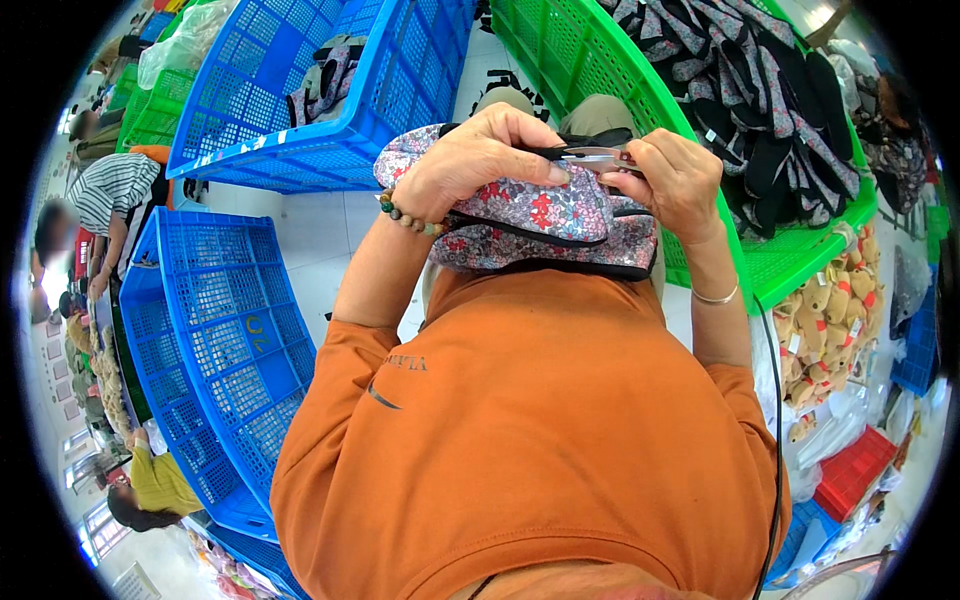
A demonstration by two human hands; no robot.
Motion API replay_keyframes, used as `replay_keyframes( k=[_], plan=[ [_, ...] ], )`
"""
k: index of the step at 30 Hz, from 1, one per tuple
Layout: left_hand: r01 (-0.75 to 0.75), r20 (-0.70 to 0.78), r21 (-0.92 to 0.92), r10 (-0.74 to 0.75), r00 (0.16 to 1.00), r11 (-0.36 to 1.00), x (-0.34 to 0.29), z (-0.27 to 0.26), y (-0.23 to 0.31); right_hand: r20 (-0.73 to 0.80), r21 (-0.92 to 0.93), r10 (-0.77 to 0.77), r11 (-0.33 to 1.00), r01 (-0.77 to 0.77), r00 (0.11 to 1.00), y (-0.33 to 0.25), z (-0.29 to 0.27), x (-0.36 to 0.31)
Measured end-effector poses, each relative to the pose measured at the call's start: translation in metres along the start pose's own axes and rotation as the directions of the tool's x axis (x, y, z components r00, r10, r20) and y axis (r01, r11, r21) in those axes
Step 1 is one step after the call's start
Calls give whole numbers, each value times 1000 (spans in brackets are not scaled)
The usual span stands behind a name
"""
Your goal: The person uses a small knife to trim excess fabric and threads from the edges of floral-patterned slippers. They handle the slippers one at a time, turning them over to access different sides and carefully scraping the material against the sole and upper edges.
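Note:
Floral fabric slippers (540, 207) with black trim, grey with red flowers, rest in my lap. Over them, my left hand (478, 160) pinches a black edge strip between thumb and fingers. My right hand (680, 180) is closed round small metal thread snips (597, 157), whose blades meet the black strip beside my left fingertips. From this angle I cannot tell whether the blades are cutting anything. The palm side of both hands is hidden.
Ahead on the left stands a blue crate (362, 150) with some floral pieces inside. A green crate (570, 70) at the right holds a heap of floral and black slippers (750, 110). More blue crates (235, 300) stand at my left. Tan plush items (830, 320) are piled at far right.

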State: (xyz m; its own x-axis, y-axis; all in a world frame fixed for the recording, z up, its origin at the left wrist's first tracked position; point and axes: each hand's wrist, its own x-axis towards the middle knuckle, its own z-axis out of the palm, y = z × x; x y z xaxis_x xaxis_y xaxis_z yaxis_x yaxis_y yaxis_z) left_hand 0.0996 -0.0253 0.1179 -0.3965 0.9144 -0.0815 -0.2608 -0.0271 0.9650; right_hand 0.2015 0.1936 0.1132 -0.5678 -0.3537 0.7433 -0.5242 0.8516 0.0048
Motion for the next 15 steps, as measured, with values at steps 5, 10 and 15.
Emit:
replay_keyframes(
  k=[5, 10, 15],
  plan=[
    [25, -14, 22, -24, 1000, 999, 1, 4, 0, 44, -38, 8, 999, -6, 999, -1, -4, -5],
    [26, -29, 7, -26, 999, 1000, 3, 7, 0, -1, 111, 221, 969, -219, 975, 5, -3, -14],
    [12, -30, 46, -11, 1000, 999, 2, 9, -1, 101, 416, 589, 708, -572, 802, 8, 2, -24]
  ],
)
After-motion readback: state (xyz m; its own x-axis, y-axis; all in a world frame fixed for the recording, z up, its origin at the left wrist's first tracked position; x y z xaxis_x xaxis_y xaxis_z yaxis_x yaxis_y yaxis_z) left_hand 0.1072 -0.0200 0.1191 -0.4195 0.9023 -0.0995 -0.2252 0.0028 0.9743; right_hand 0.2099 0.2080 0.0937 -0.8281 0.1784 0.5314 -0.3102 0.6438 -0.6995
